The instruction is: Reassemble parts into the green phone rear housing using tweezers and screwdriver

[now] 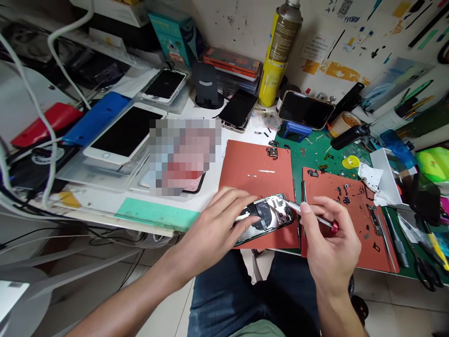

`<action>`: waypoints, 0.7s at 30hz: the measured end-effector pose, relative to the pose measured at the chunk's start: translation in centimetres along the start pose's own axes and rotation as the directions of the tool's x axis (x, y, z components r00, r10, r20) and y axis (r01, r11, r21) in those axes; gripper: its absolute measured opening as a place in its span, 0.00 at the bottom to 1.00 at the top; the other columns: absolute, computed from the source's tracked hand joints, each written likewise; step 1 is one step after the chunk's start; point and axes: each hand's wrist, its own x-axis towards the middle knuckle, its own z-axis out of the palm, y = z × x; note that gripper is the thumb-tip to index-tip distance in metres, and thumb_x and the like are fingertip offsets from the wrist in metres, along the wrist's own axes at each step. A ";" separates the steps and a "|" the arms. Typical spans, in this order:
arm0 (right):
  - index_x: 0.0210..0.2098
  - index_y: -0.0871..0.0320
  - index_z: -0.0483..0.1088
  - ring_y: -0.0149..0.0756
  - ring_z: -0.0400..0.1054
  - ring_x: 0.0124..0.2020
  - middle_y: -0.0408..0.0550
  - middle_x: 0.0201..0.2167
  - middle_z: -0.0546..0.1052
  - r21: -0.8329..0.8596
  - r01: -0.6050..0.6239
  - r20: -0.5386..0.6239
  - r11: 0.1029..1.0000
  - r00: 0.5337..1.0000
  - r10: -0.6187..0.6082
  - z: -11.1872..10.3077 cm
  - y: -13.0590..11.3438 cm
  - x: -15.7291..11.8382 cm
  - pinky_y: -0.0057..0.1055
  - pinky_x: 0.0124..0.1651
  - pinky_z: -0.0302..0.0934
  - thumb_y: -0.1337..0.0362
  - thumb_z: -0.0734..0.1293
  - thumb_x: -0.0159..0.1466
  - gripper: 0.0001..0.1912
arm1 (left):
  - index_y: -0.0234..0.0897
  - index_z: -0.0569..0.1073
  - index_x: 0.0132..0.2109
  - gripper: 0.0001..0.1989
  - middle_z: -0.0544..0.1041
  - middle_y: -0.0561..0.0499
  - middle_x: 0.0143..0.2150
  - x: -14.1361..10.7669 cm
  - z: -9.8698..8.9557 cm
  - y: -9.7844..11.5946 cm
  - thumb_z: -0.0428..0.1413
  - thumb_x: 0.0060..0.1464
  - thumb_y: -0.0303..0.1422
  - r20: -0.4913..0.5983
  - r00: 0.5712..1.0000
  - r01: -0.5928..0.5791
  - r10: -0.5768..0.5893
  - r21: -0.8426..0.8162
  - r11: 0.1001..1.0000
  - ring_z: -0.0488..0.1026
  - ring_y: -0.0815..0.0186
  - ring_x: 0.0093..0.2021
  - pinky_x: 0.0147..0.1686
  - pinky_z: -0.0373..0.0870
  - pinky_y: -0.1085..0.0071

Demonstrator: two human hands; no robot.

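Here the left hand [213, 224] lies flat over the near half of an opened phone [268, 217], fingers spread and pressing it down onto a red mat [257, 182]. The phone sits at the near edge of that mat, tilted so its far end points toward the right, with its insides showing: a dark round part and some silver metal. The right hand [328, 238] is pinched shut around a thin screwdriver [308, 213] with a silver shaft and a red end; the tip comes down on the far end of the phone, just beside the left fingertips. The two hands are close together but not touching.

A second red mat [351, 220] lies right beside the first, under the right hand, dotted with tiny screws and small dark parts. Both mats rest on a green cutting mat [315, 145] at the near right part of the bench. A small metal bracket [271, 152] lies near the far edge of the first red mat.

Farther back, a yellow spray can [277, 56] stands near the wall, with a dark phone on a blue stand [305, 110] just to its right and another dark phone [238, 110] lying flat to its left. Toward the left edge of the bench a white phone [124, 133] lies on clear plastic trays, a blue case [96, 117] and a red case [45, 121] beside it. White cables [35, 107] hang across the left side. A patch of the bench beside the first red mat is blurred out.
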 end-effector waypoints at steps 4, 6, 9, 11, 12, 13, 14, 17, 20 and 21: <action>0.49 0.53 0.81 0.28 0.72 0.29 0.39 0.30 0.79 0.248 -0.218 0.104 0.944 0.975 0.198 -1.1 0.4 -1.8 0.25 0.34 0.72 0.56 0.80 0.68 0.14 | 0.39 0.77 0.60 0.11 0.80 0.48 0.50 0.4 -0.1 -0.7 0.62 0.74 0.30 -0.020 1.000 -0.001 -0.001 -0.095 0.995 0.76 0.61 0.49 0.49 0.75 0.65; 0.50 0.53 0.80 0.28 0.72 0.29 0.39 0.30 0.79 0.304 -0.290 0.158 0.908 0.955 0.252 -1.3 0.8 -2.5 0.26 0.36 0.73 0.56 0.81 0.68 0.15 | 0.37 0.78 0.58 0.10 0.79 0.48 0.49 0.4 0.1 -0.9 0.62 0.73 0.29 -0.026 0.999 -0.023 0.020 -0.124 0.992 0.76 0.62 0.48 0.47 0.75 0.66; 0.51 0.53 0.80 0.28 0.73 0.31 0.39 0.31 0.78 0.319 -0.344 0.197 0.883 0.936 0.293 -1.2 1.5 -2.9 0.26 0.38 0.72 0.55 0.81 0.67 0.17 | 0.36 0.79 0.56 0.09 0.80 0.48 0.47 0.4 0.3 -1.2 0.63 0.72 0.28 -0.048 0.997 -0.062 0.056 -0.149 0.987 0.76 0.62 0.47 0.46 0.74 0.66; 0.52 0.53 0.80 0.29 0.73 0.31 0.39 0.31 0.78 0.321 -0.361 0.207 0.875 0.929 0.307 -1.1 1.8 -3.0 0.27 0.39 0.71 0.54 0.82 0.66 0.18 | 0.35 0.80 0.55 0.08 0.81 0.48 0.46 0.4 0.5 -1.3 0.64 0.71 0.28 -0.061 0.995 -0.082 0.073 -0.167 0.982 0.76 0.63 0.47 0.46 0.74 0.67; 0.52 0.53 0.80 0.29 0.73 0.31 0.39 0.31 0.78 0.324 -0.367 0.208 0.872 0.927 0.313 -1.0 1.9 -3.0 0.27 0.39 0.72 0.54 0.82 0.66 0.19 | 0.35 0.80 0.54 0.07 0.81 0.49 0.45 0.5 0.5 -1.4 0.65 0.71 0.27 -0.067 0.995 -0.091 0.080 -0.179 0.980 0.76 0.63 0.46 0.46 0.74 0.67; 0.52 0.53 0.80 0.29 0.73 0.31 0.39 0.31 0.78 0.324 -0.371 0.208 0.870 0.925 0.318 -1.0 2.0 -3.0 0.28 0.39 0.72 0.54 0.82 0.66 0.19 | 0.36 0.80 0.53 0.07 0.82 0.49 0.45 0.5 0.5 -1.4 0.65 0.70 0.27 -0.069 0.994 -0.095 0.084 -0.191 0.977 0.76 0.63 0.46 0.46 0.74 0.67; 0.52 0.53 0.80 0.30 0.73 0.31 0.39 0.31 0.78 0.322 -0.376 0.209 0.869 0.923 0.322 -0.9 2.0 -3.0 0.28 0.40 0.72 0.54 0.82 0.66 0.19 | 0.36 0.81 0.52 0.06 0.82 0.50 0.44 0.6 0.6 -1.4 0.65 0.70 0.26 -0.069 0.994 -0.097 0.085 -0.204 0.974 0.76 0.64 0.46 0.46 0.74 0.67; 0.51 0.53 0.79 0.29 0.72 0.31 0.39 0.31 0.78 0.312 -0.385 0.222 0.869 0.919 0.327 -1.0 2.0 -3.1 0.29 0.40 0.71 0.53 0.82 0.66 0.19 | 0.37 0.81 0.50 0.04 0.82 0.50 0.44 0.6 0.6 -1.5 0.63 0.71 0.24 -0.071 0.993 -0.111 0.097 -0.228 0.967 0.75 0.65 0.45 0.46 0.73 0.66; 0.51 0.52 0.80 0.30 0.72 0.31 0.40 0.31 0.78 0.310 -0.384 0.221 0.870 0.919 0.327 -1.2 2.0 -3.2 0.29 0.39 0.71 0.53 0.82 0.66 0.19 | 0.37 0.81 0.49 0.05 0.83 0.50 0.43 0.5 0.5 -1.5 0.62 0.73 0.24 -0.069 0.991 -0.131 0.118 -0.230 0.964 0.75 0.65 0.44 0.47 0.73 0.65; 0.51 0.52 0.80 0.30 0.72 0.31 0.40 0.32 0.78 0.310 -0.380 0.213 0.872 0.921 0.325 -1.3 2.0 -3.3 0.28 0.38 0.71 0.54 0.82 0.66 0.19 | 0.37 0.81 0.49 0.05 0.83 0.50 0.44 0.5 0.5 -1.5 0.61 0.73 0.24 -0.067 0.990 -0.134 0.122 -0.226 0.965 0.75 0.65 0.44 0.47 0.72 0.65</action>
